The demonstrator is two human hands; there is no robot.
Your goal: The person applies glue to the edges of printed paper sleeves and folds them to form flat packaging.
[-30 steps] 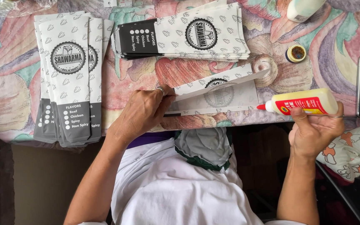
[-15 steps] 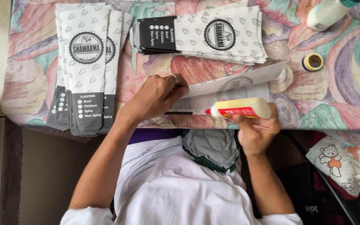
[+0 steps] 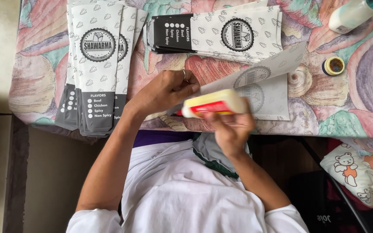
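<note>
Where the flowered tablecloth (image 3: 359,103) meets the near table edge at frame centre, an unfolded paper sleeve blank (image 3: 268,92) is pinned flat by the fingertips of the left hand (image 3: 165,92), its upper flap lifted. A pale yellow glue bottle (image 3: 214,103) is gripped around its body by the closed right hand (image 3: 232,127), nozzle pointing left to the paper's edge. The paper is judged light, thin and easily creased, best held at its edges; the bottle looks squeezable, best taken mid-body.
</note>
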